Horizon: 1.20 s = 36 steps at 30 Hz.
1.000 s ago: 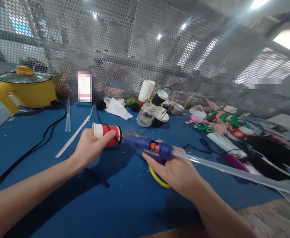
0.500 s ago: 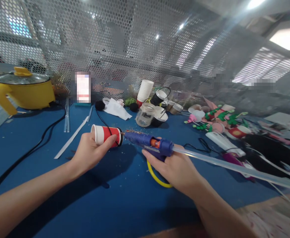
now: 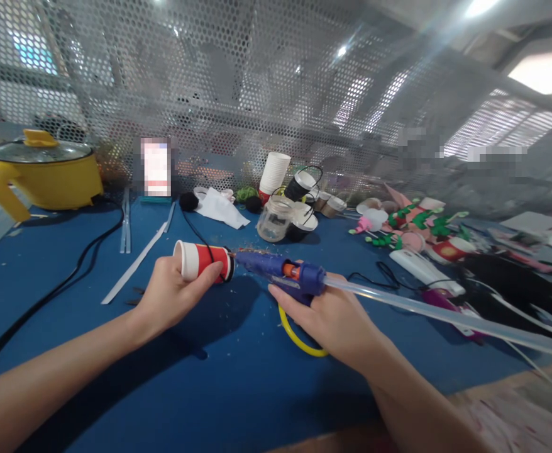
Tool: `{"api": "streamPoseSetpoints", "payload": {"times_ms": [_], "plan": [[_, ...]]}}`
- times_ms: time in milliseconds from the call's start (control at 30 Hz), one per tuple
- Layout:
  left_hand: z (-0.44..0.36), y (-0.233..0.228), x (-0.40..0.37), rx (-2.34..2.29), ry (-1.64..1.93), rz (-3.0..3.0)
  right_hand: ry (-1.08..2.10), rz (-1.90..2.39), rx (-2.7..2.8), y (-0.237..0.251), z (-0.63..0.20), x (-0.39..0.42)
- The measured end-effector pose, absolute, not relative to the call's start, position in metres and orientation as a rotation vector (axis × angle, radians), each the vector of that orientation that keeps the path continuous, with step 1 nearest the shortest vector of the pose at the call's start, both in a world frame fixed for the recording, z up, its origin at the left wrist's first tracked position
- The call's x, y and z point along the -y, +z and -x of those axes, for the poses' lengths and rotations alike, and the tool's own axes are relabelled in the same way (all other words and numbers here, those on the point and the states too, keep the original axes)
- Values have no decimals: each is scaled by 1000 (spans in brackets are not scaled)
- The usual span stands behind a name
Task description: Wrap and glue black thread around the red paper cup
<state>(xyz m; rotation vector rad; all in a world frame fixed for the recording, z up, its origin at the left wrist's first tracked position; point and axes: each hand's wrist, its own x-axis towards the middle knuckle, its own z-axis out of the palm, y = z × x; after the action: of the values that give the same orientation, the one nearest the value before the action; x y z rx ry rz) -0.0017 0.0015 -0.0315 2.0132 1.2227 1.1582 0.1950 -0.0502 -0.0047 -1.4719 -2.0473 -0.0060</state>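
Note:
My left hand (image 3: 170,296) grips a red and white paper cup (image 3: 203,260) lying on its side above the blue table (image 3: 219,384), its base turned to the right. My right hand (image 3: 335,318) holds a blue glue gun (image 3: 280,270) with an orange band. The gun's nozzle touches the base of the cup. A long clear glue stick (image 3: 446,318) runs out of the back of the gun to the right. A yellow loop (image 3: 297,336) hangs under the gun.
A yellow pot (image 3: 44,170) with a glass lid stands at the far left, a black cable (image 3: 54,286) running from it. A stack of white cups (image 3: 275,173), a clear jar (image 3: 275,220), craft pieces (image 3: 417,229) and a perforated metal screen (image 3: 238,82) lie behind.
Both hands with cup and glue gun have shifted slightly up and left in the picture. The nozzle stays at the cup's base.

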Motion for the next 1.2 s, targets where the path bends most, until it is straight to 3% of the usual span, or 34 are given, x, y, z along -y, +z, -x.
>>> {"api": "streamPoseSetpoints", "payload": {"times_ms": [1200], "plan": [[-3, -24, -8, -1262, 1161, -1636, 76, 1469, 2095, -6, -194, 59]]}}
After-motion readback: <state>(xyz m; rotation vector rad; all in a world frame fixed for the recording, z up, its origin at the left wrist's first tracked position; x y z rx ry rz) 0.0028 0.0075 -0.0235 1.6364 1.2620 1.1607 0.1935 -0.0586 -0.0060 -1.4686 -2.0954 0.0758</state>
